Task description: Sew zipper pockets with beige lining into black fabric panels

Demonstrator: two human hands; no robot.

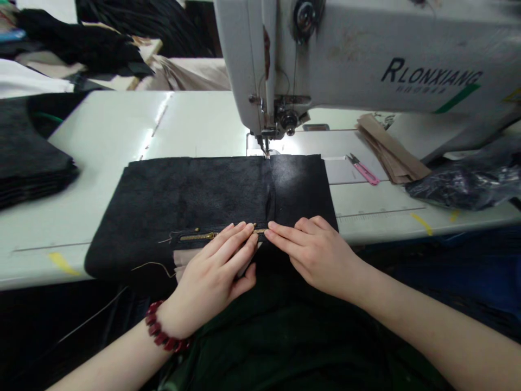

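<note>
A black fabric panel [203, 187] lies across the sewing table, its far edge at the presser foot [267, 153]. Along its near part runs a brass zipper [195, 237] with a slider. My left hand [222, 260] lies over the zipper with its fingers stretched out and the thumb lower down. Flat on the zipper's right end and the fabric beside it rests my right hand [315, 250], fingers extended. A strip of beige cloth [185, 258] shows partly under the left hand. Loose threads trail from the panel's left side.
The sewing machine [366, 60] spans the back and right. Pink thread snips [363, 169] lie right of the panel, near stacked beige strips [391, 146] and a clear plastic bag [468, 174]. A pile of dark fabric pieces [32, 152] sits at the left.
</note>
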